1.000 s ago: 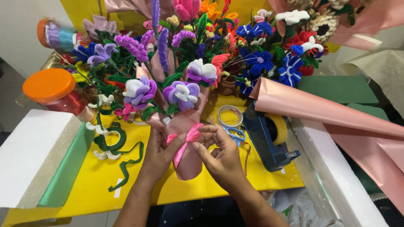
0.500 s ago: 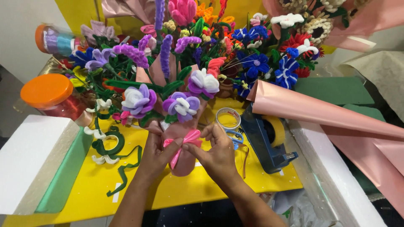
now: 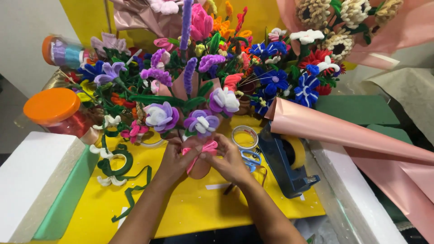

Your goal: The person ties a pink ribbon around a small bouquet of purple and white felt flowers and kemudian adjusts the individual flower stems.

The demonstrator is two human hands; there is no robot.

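Observation:
A small bouquet of purple-and-white pipe-cleaner flowers [image 3: 199,118] stands wrapped in pale pink paper [image 3: 199,168] at the middle of the yellow table [image 3: 181,212]. A bright pink ribbon [image 3: 204,148] crosses the wrap's neck. My left hand [image 3: 174,159] pinches the ribbon's left end. My right hand [image 3: 228,159] pinches its right end, fingertips almost meeting at the knot. Both hands press against the wrap, hiding most of it.
A dark blue tape dispenser [image 3: 285,165] sits right of my hands, with a clear tape roll [image 3: 244,137] and blue scissors [image 3: 251,161] beside it. Pink paper rolls [image 3: 343,131] lie right. An orange-lidded jar [image 3: 54,110], green stems [image 3: 118,165], white foam blocks [image 3: 31,180] stand left.
The bouquet has been lifted more upright and nearer the flower pile. Both hands moved up with it and drew the pink ribbon tighter at the wrap's neck.

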